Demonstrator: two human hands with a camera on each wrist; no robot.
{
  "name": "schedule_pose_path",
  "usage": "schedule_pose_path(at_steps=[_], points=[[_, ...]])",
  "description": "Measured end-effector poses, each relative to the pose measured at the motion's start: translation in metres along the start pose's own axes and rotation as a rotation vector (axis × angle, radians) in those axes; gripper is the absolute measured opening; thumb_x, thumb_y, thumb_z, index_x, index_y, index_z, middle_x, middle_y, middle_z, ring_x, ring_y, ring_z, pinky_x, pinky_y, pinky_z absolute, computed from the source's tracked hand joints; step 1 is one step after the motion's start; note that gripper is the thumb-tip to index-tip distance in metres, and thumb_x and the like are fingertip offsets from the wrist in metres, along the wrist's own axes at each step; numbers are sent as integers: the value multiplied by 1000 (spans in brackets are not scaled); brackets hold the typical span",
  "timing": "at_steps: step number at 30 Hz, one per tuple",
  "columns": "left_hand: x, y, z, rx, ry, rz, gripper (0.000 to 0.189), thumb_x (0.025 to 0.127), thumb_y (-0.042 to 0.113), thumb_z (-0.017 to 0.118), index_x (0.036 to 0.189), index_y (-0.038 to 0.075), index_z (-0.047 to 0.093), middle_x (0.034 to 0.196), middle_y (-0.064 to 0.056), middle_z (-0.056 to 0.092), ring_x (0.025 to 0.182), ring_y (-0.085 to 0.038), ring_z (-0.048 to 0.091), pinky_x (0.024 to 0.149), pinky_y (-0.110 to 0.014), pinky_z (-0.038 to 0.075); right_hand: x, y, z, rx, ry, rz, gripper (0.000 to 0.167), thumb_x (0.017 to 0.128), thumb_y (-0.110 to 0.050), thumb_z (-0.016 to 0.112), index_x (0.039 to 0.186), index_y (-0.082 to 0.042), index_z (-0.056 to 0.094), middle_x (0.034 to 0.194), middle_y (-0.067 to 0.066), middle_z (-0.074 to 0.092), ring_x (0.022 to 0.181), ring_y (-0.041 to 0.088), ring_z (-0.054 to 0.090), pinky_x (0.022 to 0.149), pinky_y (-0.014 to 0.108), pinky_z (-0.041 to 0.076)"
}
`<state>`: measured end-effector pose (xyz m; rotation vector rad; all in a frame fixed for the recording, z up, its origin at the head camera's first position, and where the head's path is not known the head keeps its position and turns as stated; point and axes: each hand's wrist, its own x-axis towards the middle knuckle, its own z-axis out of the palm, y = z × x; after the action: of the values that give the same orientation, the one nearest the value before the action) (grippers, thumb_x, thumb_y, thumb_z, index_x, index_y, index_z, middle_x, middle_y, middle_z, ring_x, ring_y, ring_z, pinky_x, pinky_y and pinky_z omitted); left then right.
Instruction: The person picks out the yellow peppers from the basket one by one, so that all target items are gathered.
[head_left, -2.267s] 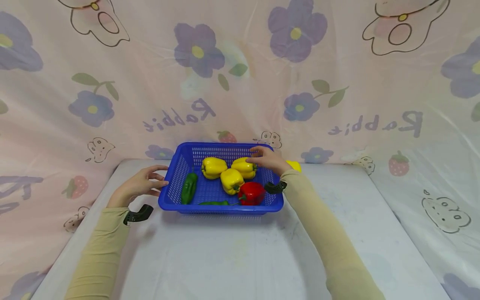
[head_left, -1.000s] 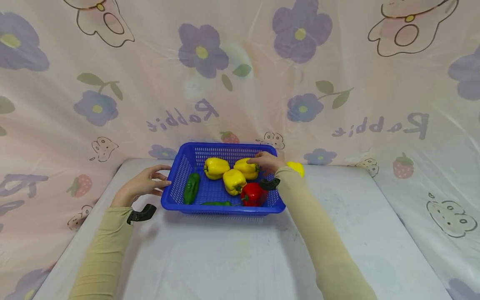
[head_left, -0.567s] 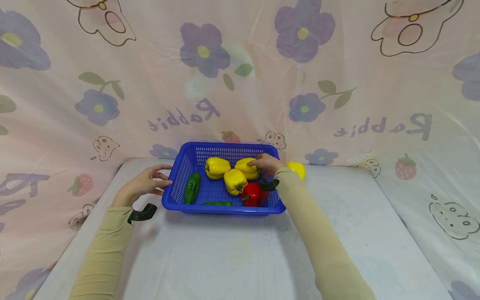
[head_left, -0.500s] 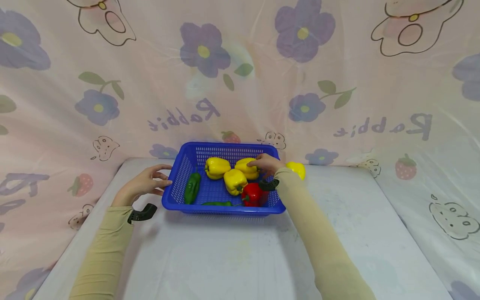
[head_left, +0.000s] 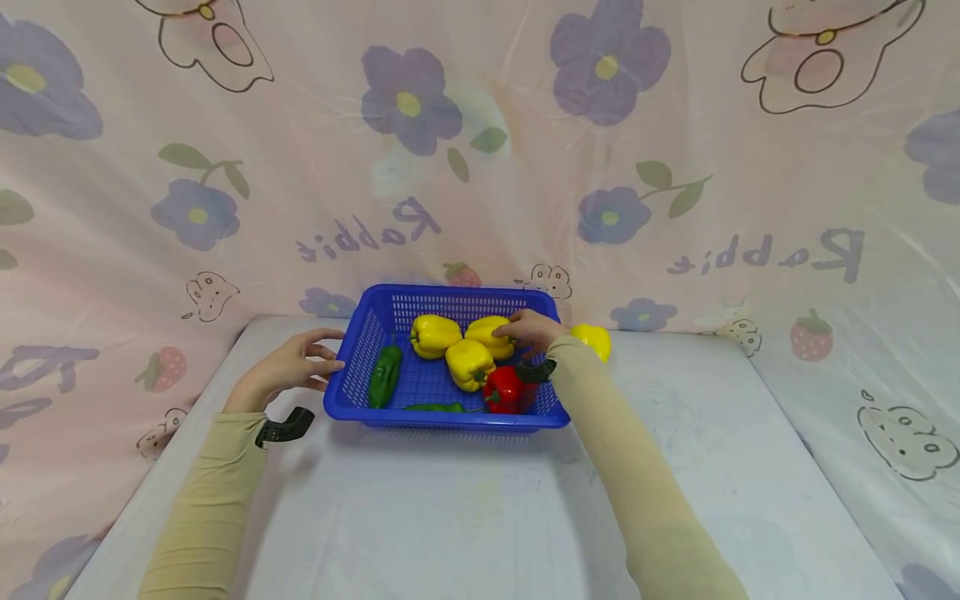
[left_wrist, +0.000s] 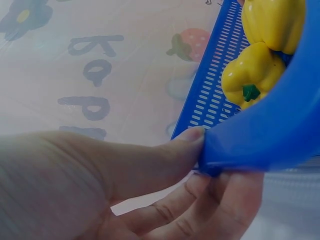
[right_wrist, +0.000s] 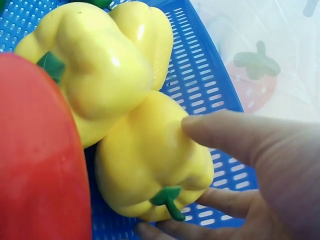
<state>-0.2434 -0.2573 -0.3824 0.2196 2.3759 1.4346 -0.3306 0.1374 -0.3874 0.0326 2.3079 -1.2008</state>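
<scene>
My left hand (head_left: 287,365) grips the left rim of a blue perforated plastic basket (head_left: 442,420). In the left wrist view the thumb lies on the rim's edge with the fingers beneath it. Inside the basket, my right hand (head_left: 534,327) holds the back-right yellow bell pepper (right_wrist: 155,155), thumb on one side and fingers on the other; its green stem points toward the palm side. Two more yellow bell peppers, one at the back (head_left: 435,337) and one in the middle (head_left: 470,365), lie against it. A red bell pepper (head_left: 504,390) sits at the front right.
A long green pepper (head_left: 385,377) lies at the basket's left side, another green pepper (head_left: 435,407) along its front wall. Outside, right of the basket, a yellow object (head_left: 594,340) is partly hidden by the right forearm. A patterned curtain (head_left: 480,167) hangs behind the white table (head_left: 420,517).
My right hand has come down from above the basket's right side onto the back-right yellow bell pepper. That pepper has shifted slightly left. The left hand stays at the rim.
</scene>
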Motion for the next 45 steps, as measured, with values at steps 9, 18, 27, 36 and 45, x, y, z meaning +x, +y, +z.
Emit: schedule_pose_path(at_steps=[9, 18, 27, 36, 45], points=[[-1, 1, 0, -3, 1, -3, 62, 95, 10, 61, 146, -1, 27, 110, -25, 53, 82, -26, 66, 75, -42, 56, 0, 0, 3, 1, 12, 4, 70, 91, -34, 65, 144, -1, 32, 139, 20, 41, 120, 40, 49, 93, 51, 47], [1, -1, -1, 10, 4, -15, 62, 94, 10, 61, 146, 0, 28, 109, -25, 52, 83, -28, 65, 76, -43, 56, 0, 2, 5, 11, 30, -5, 62, 92, -35, 64, 137, -1, 38, 134, 19, 44, 116, 41, 51, 89, 50, 49], [1, -2, -1, 5, 0, -5, 62, 93, 10, 62, 145, -1, 29, 106, -23, 53, 81, -26, 66, 78, -47, 55, 3, 4, 6, 34, 19, -21, 61, 91, -34, 66, 135, 0, 39, 132, 20, 45, 115, 41, 51, 88, 50, 50], [1, -2, -1, 2, 3, -7, 63, 93, 10, 63, 145, 0, 29, 107, -23, 53, 81, -26, 66, 79, -50, 54, 5, 5, 7, 58, 22, -41, 59, 89, -29, 69, 132, -1, 40, 129, 19, 45, 114, 38, 52, 93, 50, 47], [1, -3, -2, 10, -2, 4, 62, 94, 10, 62, 145, -1, 29, 105, -22, 54, 81, -26, 65, 74, -42, 56, 5, 4, 6, 68, 18, -65, 68, 86, -27, 72, 139, 0, 39, 135, 18, 43, 116, 31, 51, 95, 44, 46]])
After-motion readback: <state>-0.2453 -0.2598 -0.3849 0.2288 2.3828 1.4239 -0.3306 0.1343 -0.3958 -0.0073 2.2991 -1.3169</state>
